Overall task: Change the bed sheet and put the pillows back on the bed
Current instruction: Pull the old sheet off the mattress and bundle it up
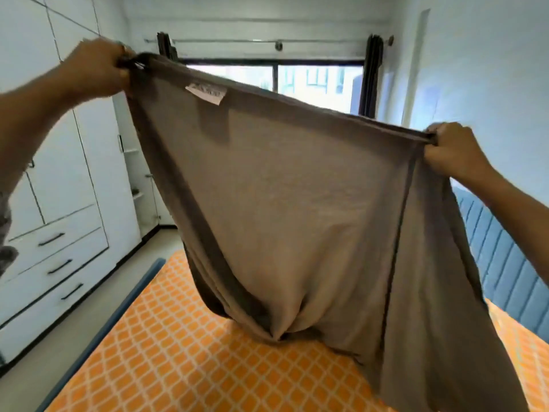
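Note:
A grey-brown bed sheet (282, 203) hangs stretched between both raised hands above the bed. My left hand (95, 69) grips its upper left corner, high up near the wardrobe. My right hand (451, 150) grips the upper right edge, lower than the left. A white label (206, 92) is sewn near the top hem. The sheet's lower part bunches onto the mattress (178, 352), which has an orange and white lattice pattern. No pillows are in view.
White wardrobe (59, 203) with drawers stands along the left wall, across a narrow floor strip (77, 322). Blue padded headboard (505, 257) lies to the right. A window (273, 78) with dark curtains is straight ahead. The bed's blue frame edge (118, 319) runs at the left.

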